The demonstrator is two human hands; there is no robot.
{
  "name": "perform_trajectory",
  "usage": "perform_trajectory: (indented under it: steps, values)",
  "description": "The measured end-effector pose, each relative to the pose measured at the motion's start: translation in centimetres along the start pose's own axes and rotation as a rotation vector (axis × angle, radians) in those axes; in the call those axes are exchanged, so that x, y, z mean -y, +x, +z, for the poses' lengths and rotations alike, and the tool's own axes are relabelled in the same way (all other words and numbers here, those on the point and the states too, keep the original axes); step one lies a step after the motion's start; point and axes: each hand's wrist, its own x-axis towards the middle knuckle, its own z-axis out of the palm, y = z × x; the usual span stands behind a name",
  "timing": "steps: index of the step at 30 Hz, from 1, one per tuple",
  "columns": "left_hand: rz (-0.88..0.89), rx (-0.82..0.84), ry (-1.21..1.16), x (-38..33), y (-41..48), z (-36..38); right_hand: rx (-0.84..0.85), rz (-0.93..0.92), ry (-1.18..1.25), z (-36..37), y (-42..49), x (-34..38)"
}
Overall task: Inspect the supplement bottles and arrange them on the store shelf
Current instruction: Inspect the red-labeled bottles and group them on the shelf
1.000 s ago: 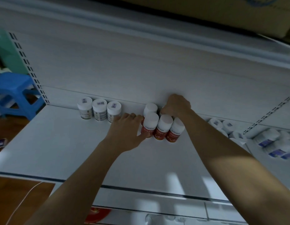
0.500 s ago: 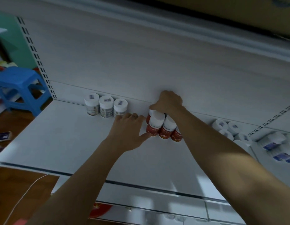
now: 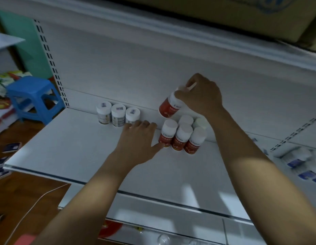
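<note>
The white shelf (image 3: 74, 156) carries a cluster of upright red-labelled bottles (image 3: 182, 137), three in front, two behind. Left of the cluster, three pale-labelled bottles (image 3: 118, 114) stand in a touching row at the back. The left hand (image 3: 137, 140) lies flat between, thumb touching the cluster.

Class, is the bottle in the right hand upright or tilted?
Tilted: the bottle leans, base left of cap, gripped by the right hand.
</note>
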Motion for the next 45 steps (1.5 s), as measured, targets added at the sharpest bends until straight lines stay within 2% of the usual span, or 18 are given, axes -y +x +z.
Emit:
perform_trajectory:
  steps: [7,12,16,21,28,35,38,42,45]
  values:
    - [0.031,-0.166,-0.089,-6.4,-1.9,-3.2,-0.027,0.056,0.319,-6.6,-7.1,-3.5]
    - [0.042,0.035,-0.255,-13.1,-4.3,-4.3,-0.017,0.176,0.452,-9.1,-12.5,-7.6]
    - [0.118,0.057,-0.426,-17.6,-6.9,-4.0,-0.03,0.293,0.633,-10.0,-16.7,-11.1]
    - [0.178,0.165,-0.616,-21.4,-10.0,-3.0,0.079,0.343,0.854,-11.5,-21.1,-14.2]
    - [0.152,0.261,-0.678,-25.6,-13.6,-2.3,0.198,0.387,0.975,-12.4,-25.6,-17.3]
    - [0.129,0.207,-0.785,-28.4,-15.6,-1.7,0.217,0.359,1.102,-12.4,-28.7,-19.9]
    - [0.092,0.169,-0.82,-29.0,-16.4,-1.7,0.338,0.337,1.24,-12.6,-30.1,-21.3]
    - [0.057,0.156,-0.869,-29.4,-16.7,-1.7,0.545,0.313,1.308,-12.3,-32.0,-22.5]
    - [0.072,0.198,-0.859,-29.8,-16.5,-1.6,0.546,0.288,1.3,-12.3,-32.5,-23.1]
